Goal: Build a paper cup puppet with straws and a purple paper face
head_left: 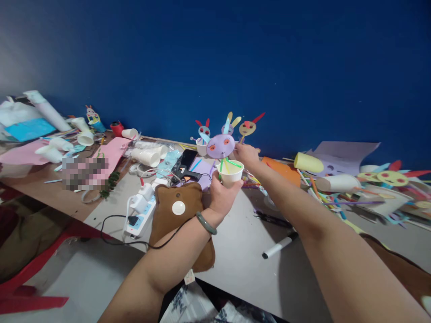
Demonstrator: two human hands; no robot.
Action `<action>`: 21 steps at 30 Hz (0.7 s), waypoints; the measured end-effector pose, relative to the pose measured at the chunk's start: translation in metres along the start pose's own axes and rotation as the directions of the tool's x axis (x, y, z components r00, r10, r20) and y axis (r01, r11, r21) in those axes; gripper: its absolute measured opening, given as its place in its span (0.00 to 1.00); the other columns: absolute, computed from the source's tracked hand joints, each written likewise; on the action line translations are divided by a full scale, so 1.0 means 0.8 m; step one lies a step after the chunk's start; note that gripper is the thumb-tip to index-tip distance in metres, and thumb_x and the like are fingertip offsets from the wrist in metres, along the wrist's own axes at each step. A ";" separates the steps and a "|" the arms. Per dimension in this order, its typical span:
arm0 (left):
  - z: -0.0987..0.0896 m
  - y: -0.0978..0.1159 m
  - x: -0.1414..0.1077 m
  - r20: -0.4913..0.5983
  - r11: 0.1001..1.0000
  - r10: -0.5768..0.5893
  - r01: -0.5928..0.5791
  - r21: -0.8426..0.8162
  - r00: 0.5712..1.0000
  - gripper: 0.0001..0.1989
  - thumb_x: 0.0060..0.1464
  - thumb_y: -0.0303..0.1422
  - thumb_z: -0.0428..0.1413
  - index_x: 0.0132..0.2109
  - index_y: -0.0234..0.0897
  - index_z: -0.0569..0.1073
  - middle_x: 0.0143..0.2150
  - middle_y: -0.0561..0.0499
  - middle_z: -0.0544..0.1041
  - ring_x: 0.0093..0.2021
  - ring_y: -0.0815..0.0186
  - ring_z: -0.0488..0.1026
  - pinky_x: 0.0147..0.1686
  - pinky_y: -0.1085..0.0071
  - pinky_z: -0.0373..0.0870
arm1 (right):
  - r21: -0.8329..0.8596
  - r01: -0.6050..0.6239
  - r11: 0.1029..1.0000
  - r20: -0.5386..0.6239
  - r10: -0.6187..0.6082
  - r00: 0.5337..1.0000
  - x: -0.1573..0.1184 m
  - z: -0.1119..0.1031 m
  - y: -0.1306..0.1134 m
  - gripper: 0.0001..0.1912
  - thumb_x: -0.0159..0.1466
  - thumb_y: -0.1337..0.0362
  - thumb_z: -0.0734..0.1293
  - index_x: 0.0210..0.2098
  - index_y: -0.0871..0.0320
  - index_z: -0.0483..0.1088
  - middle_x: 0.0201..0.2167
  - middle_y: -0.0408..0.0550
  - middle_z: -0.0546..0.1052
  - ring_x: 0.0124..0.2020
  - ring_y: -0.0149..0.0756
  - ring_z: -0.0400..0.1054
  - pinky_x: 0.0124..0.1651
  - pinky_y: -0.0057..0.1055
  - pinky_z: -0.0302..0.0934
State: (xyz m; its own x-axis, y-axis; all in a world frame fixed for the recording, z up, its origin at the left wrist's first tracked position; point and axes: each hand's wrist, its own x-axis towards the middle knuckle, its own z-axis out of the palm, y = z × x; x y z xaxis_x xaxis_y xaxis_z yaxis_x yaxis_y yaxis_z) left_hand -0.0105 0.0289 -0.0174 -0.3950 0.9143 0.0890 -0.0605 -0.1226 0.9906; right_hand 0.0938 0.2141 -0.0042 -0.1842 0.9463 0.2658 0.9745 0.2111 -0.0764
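My left hand (225, 196) is wrapped round a white paper cup (232, 174) and holds it upright above the table. Green and yellow strips show inside the cup, and a purple oval paper face (220, 146) with orange eyes rises behind its rim. My right hand (248, 155) reaches further back, its fingers closed at the lower stem of a tan paper rabbit (247, 129) with a red ear; the fingertips are partly hidden. Beside it stand a purple paper rabbit with yellow ears (227, 128) and a grey red-eared rabbit (204, 131) in a cup.
A brown cushion (175, 224) lies under my left forearm, beside a power strip (143, 213) with cables. A glue gun (188, 174) rests behind it. A marker (279, 246) lies in front. Craft sticks and cups (340, 184) crowd the right. A blue wall (215, 63) closes the back.
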 end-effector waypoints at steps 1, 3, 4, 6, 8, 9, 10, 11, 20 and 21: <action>0.000 0.002 0.000 0.004 1.000 -0.020 0.020 -0.010 1.000 0.27 0.42 0.29 0.70 0.49 0.38 0.69 0.47 0.46 0.81 0.44 0.61 0.79 0.48 0.63 0.75 | 0.008 0.004 1.000 -0.006 -0.004 1.000 -0.002 -0.001 0.002 0.16 0.67 0.59 0.61 0.46 0.56 0.78 0.42 0.59 0.82 0.41 0.48 0.75 0.38 0.34 0.58; -0.001 0.005 -0.001 0.011 0.999 -0.037 0.038 -0.021 0.999 0.27 0.42 0.29 0.70 0.49 0.38 0.69 0.47 0.45 0.81 0.44 0.62 0.79 0.48 0.64 0.74 | 0.032 0.024 0.999 -0.027 -0.023 0.999 -0.008 -0.003 0.006 0.17 0.67 0.56 0.62 0.48 0.54 0.77 0.45 0.57 0.81 0.42 0.47 0.74 0.39 0.34 0.59; -0.001 0.006 -0.001 0.012 0.999 -0.038 0.039 -0.020 0.999 0.26 0.42 0.28 0.70 0.49 0.37 0.69 0.47 0.45 0.81 0.44 0.62 0.79 0.48 0.64 0.74 | 0.042 0.037 0.998 -0.039 -0.036 0.999 -0.011 -0.004 0.008 0.18 0.67 0.55 0.62 0.49 0.54 0.77 0.46 0.56 0.81 0.44 0.47 0.74 0.40 0.34 0.59; 0.000 0.006 0.000 0.007 0.999 -0.041 0.041 -0.016 0.999 0.26 0.42 0.28 0.70 0.48 0.37 0.69 0.46 0.45 0.81 0.43 0.62 0.79 0.47 0.64 0.74 | 0.074 0.057 0.996 -0.090 -0.050 0.995 -0.017 -0.008 0.014 0.19 0.68 0.54 0.61 0.51 0.55 0.75 0.48 0.56 0.80 0.46 0.47 0.73 0.41 0.34 0.60; 0.000 0.004 0.000 0.000 0.999 -0.041 0.041 -0.020 0.999 0.26 0.42 0.28 0.70 0.48 0.38 0.69 0.46 0.46 0.81 0.43 0.62 0.79 0.47 0.65 0.74 | 0.141 0.047 0.989 -0.192 -0.019 0.981 -0.020 -0.013 0.023 0.18 0.68 0.54 0.62 0.50 0.58 0.74 0.48 0.57 0.78 0.47 0.47 0.72 0.44 0.35 0.61; 0.001 0.002 0.001 0.000 0.999 -0.037 0.037 -0.026 0.999 0.26 0.42 0.28 0.70 0.48 0.38 0.69 0.46 0.46 0.81 0.44 0.62 0.79 0.47 0.65 0.74 | 0.190 0.027 0.981 -0.254 0.022 0.967 -0.018 -0.018 0.028 0.18 0.67 0.55 0.62 0.49 0.59 0.73 0.48 0.58 0.78 0.47 0.47 0.72 0.45 0.36 0.62; 0.001 0.001 0.001 0.002 0.999 -0.033 0.033 -0.031 0.999 0.26 0.42 0.29 0.70 0.48 0.38 0.69 0.46 0.46 0.81 0.44 0.62 0.79 0.47 0.65 0.74 | 0.243 0.002 0.970 -0.313 0.077 0.947 -0.015 -0.022 0.033 0.18 0.66 0.55 0.64 0.50 0.60 0.72 0.48 0.59 0.77 0.47 0.47 0.71 0.46 0.37 0.62; 0.001 0.000 0.001 0.003 0.999 -0.031 0.031 -0.035 1.000 0.27 0.42 0.29 0.70 0.48 0.38 0.69 0.46 0.46 0.81 0.44 0.62 0.79 0.47 0.65 0.74 | 0.293 -0.024 0.956 -0.358 0.133 0.924 -0.010 -0.028 0.038 0.20 0.64 0.56 0.65 0.51 0.61 0.70 0.49 0.60 0.76 0.47 0.47 0.71 0.47 0.38 0.63; -0.001 -0.001 0.001 0.012 0.998 -0.019 0.019 -0.054 1.000 0.27 0.43 0.30 0.70 0.49 0.37 0.68 0.47 0.44 0.80 0.47 0.59 0.79 0.49 0.64 0.74 | 0.292 0.077 0.953 -0.308 0.017 0.951 0.058 -0.081 0.052 0.23 0.60 0.62 0.70 0.54 0.60 0.70 0.51 0.59 0.76 0.53 0.49 0.70 0.55 0.43 0.63; -0.001 -0.002 0.002 0.017 0.998 -0.022 0.023 -0.060 1.000 0.27 0.43 0.30 0.70 0.49 0.37 0.68 0.48 0.43 0.80 0.47 0.59 0.79 0.49 0.63 0.73 | 0.301 0.080 0.950 -0.300 0.014 0.954 0.062 -0.085 0.049 0.23 0.60 0.61 0.70 0.54 0.59 0.71 0.50 0.58 0.77 0.52 0.49 0.71 0.53 0.43 0.64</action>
State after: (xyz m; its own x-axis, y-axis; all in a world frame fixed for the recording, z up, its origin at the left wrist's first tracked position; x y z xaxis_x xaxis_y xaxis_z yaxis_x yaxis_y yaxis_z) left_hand -0.0113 0.0300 -0.0192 -0.3778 0.9233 0.0691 -0.1242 -0.1244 0.9844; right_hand 0.1318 0.2530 0.0713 -0.1234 0.8322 0.5405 0.8726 0.3504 -0.3402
